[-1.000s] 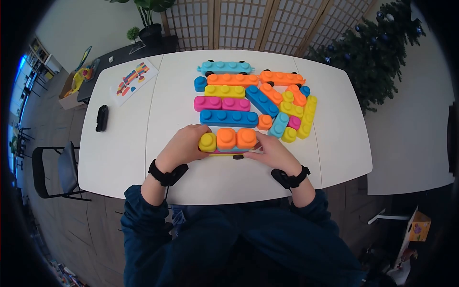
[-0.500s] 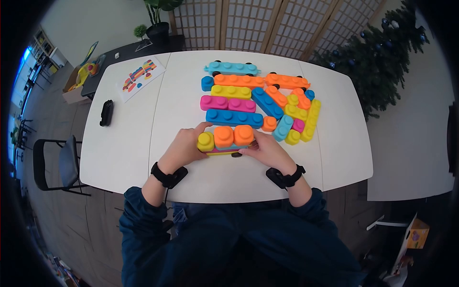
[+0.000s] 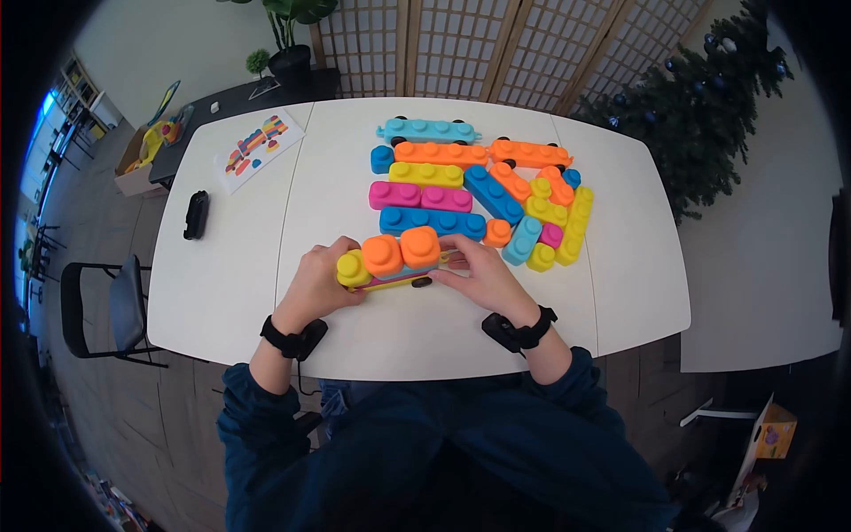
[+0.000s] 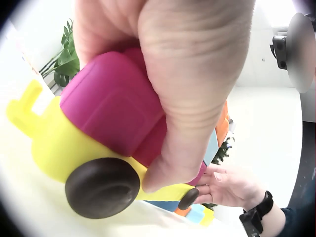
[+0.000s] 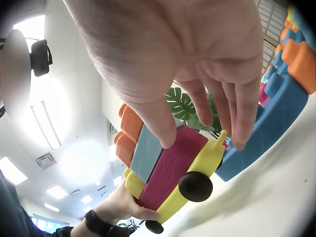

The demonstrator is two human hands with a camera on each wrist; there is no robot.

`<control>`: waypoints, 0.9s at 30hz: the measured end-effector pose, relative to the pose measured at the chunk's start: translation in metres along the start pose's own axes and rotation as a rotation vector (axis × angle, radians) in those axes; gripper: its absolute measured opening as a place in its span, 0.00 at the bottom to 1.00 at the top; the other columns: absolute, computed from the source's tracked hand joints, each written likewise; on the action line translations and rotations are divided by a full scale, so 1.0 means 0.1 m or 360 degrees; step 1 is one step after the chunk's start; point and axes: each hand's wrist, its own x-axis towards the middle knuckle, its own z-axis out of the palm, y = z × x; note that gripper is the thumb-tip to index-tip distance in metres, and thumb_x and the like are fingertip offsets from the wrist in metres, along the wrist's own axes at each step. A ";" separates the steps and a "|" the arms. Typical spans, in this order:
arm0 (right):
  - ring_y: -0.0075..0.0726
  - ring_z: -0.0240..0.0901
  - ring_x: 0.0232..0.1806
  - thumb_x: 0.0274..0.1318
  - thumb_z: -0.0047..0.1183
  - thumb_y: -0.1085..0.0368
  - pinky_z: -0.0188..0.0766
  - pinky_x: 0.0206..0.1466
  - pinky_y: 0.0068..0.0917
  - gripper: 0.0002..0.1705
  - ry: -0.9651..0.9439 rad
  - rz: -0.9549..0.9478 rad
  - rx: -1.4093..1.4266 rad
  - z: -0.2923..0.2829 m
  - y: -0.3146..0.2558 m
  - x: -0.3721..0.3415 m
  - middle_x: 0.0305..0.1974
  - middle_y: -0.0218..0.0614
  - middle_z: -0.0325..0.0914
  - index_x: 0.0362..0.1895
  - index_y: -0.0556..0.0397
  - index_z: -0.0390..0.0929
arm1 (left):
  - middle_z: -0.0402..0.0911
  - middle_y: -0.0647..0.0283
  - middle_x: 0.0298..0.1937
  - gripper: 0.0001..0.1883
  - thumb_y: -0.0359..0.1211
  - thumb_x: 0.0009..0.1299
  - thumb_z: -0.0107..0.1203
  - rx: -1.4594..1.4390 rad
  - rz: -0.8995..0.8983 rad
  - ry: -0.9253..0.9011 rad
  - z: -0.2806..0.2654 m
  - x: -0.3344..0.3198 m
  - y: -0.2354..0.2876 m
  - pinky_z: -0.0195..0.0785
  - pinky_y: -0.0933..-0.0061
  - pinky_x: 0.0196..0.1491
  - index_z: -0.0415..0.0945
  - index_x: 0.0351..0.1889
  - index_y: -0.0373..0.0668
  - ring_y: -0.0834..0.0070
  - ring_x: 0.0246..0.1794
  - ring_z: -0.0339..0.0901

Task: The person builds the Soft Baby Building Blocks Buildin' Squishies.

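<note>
A toy block car is in front of me: a yellow wheeled base (image 5: 202, 160) with black wheels (image 5: 195, 186), magenta bricks (image 5: 170, 158) on it, a light blue brick (image 5: 147, 153) above, and two orange bricks (image 3: 382, 254) on top. A small yellow brick (image 3: 353, 268) sits at its left end. My left hand (image 3: 319, 282) grips that end, its thumb along the magenta side. At the other end, my right hand (image 3: 486, 277) has its fingers apart and nearly straight around the hooked tip of the base, its thumb overlapping the magenta brick in the right wrist view.
Just beyond the car lie a long blue brick (image 3: 432, 222), magenta bricks (image 3: 394, 194) and many other loose bricks. Light blue (image 3: 427, 131) and orange (image 3: 530, 153) wheeled bases stand farther back. A picture sheet (image 3: 260, 146) and black case (image 3: 197, 215) lie at left.
The block car has moved left and turned, its left end now nearer me. My left hand moved with it; my right hand has loosened and spread its fingers at the right end.
</note>
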 end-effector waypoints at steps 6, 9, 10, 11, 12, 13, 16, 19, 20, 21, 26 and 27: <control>0.44 0.82 0.55 0.61 0.69 0.57 0.80 0.59 0.36 0.30 0.0099 0.0010 0.0027 -0.05 -0.04 0.05 0.58 0.45 0.80 0.61 0.57 0.74 | 0.88 0.53 0.35 0.29 0.27 0.50 0.73 -0.0157 -0.0213 0.0305 -0.45 0.00 -0.18 0.81 0.66 0.43 0.76 0.52 0.39 0.56 0.35 0.88; 0.43 0.81 0.56 0.61 0.69 0.58 0.79 0.60 0.36 0.29 0.0084 0.0032 0.0040 -0.08 -0.05 0.05 0.58 0.44 0.80 0.61 0.57 0.74 | 0.88 0.53 0.35 0.29 0.26 0.49 0.73 -0.0075 -0.0327 0.0426 -0.67 0.18 -0.35 0.81 0.66 0.44 0.75 0.51 0.38 0.56 0.36 0.88; 0.41 0.81 0.57 0.62 0.69 0.58 0.78 0.62 0.35 0.29 0.0043 0.0048 0.0033 -0.09 -0.07 0.05 0.58 0.41 0.80 0.61 0.55 0.74 | 0.88 0.53 0.35 0.29 0.26 0.49 0.73 -0.0074 -0.0328 0.0428 -0.71 0.24 -0.44 0.81 0.66 0.44 0.75 0.51 0.38 0.56 0.36 0.88; 0.39 0.81 0.59 0.63 0.69 0.58 0.77 0.64 0.35 0.28 0.0003 0.0064 0.0025 -0.09 -0.08 0.05 0.58 0.39 0.81 0.62 0.53 0.74 | 0.88 0.52 0.36 0.29 0.27 0.49 0.73 -0.0049 -0.0312 0.0469 -0.72 0.32 -0.56 0.81 0.66 0.45 0.75 0.51 0.38 0.56 0.37 0.88; 0.39 0.81 0.59 0.63 0.69 0.58 0.77 0.64 0.35 0.28 0.0004 0.0060 0.0023 -0.10 -0.09 0.05 0.58 0.39 0.81 0.62 0.53 0.74 | 0.88 0.52 0.37 0.29 0.27 0.49 0.73 -0.0025 -0.0294 0.0511 -0.73 0.39 -0.66 0.81 0.65 0.45 0.75 0.51 0.38 0.56 0.38 0.88; 0.39 0.81 0.59 0.63 0.68 0.58 0.77 0.64 0.34 0.28 -0.0026 0.0064 0.0012 -0.10 -0.10 0.04 0.58 0.38 0.80 0.62 0.53 0.75 | 0.88 0.52 0.37 0.29 0.27 0.49 0.73 -0.0024 -0.0291 0.0515 -0.73 0.45 -0.72 0.81 0.65 0.45 0.75 0.51 0.38 0.56 0.38 0.88; 0.41 0.81 0.58 0.62 0.68 0.58 0.78 0.62 0.35 0.27 -0.0052 0.0017 -0.0007 -0.09 -0.07 0.02 0.58 0.40 0.80 0.61 0.55 0.75 | 0.88 0.52 0.37 0.29 0.30 0.47 0.74 0.0065 -0.0294 0.0504 -0.70 0.60 -0.89 0.81 0.63 0.46 0.75 0.49 0.38 0.54 0.39 0.88; 0.44 0.81 0.56 0.62 0.68 0.57 0.78 0.60 0.36 0.27 -0.0063 -0.0048 -0.0031 -0.10 0.00 -0.01 0.57 0.42 0.80 0.59 0.55 0.76 | 0.87 0.51 0.37 0.30 0.32 0.46 0.74 0.0117 -0.0340 0.0498 -0.66 0.73 -1.00 0.80 0.61 0.46 0.75 0.48 0.39 0.51 0.39 0.87; 0.44 0.81 0.56 0.61 0.68 0.57 0.78 0.60 0.36 0.26 -0.0077 -0.0066 -0.0050 -0.11 0.01 -0.01 0.57 0.42 0.79 0.59 0.55 0.76 | 0.87 0.50 0.37 0.30 0.32 0.46 0.74 0.0142 -0.0366 0.0496 -0.64 0.78 -1.02 0.80 0.60 0.46 0.75 0.48 0.39 0.50 0.39 0.86; 0.44 0.81 0.56 0.61 0.68 0.57 0.78 0.60 0.36 0.26 -0.0076 -0.0065 -0.0051 -0.11 0.01 -0.02 0.57 0.42 0.79 0.59 0.55 0.76 | 0.87 0.50 0.37 0.30 0.32 0.45 0.75 0.0166 -0.0392 0.0494 -0.62 0.80 -1.04 0.80 0.59 0.46 0.75 0.47 0.39 0.49 0.40 0.86; 0.43 0.81 0.56 0.61 0.69 0.58 0.78 0.59 0.36 0.25 -0.0112 -0.0082 -0.0025 -0.16 -0.03 -0.06 0.56 0.42 0.79 0.58 0.53 0.77 | 0.87 0.48 0.39 0.30 0.32 0.45 0.75 0.0166 -0.0431 0.0437 -0.53 0.87 -1.02 0.80 0.57 0.47 0.75 0.47 0.39 0.46 0.42 0.86; 0.43 0.81 0.56 0.61 0.69 0.58 0.78 0.59 0.36 0.25 -0.0108 -0.0079 -0.0027 -0.18 -0.03 -0.06 0.56 0.42 0.79 0.58 0.53 0.77 | 0.87 0.48 0.39 0.31 0.32 0.46 0.75 0.0157 -0.0456 0.0412 -0.52 0.88 -1.02 0.80 0.57 0.48 0.74 0.48 0.40 0.46 0.43 0.86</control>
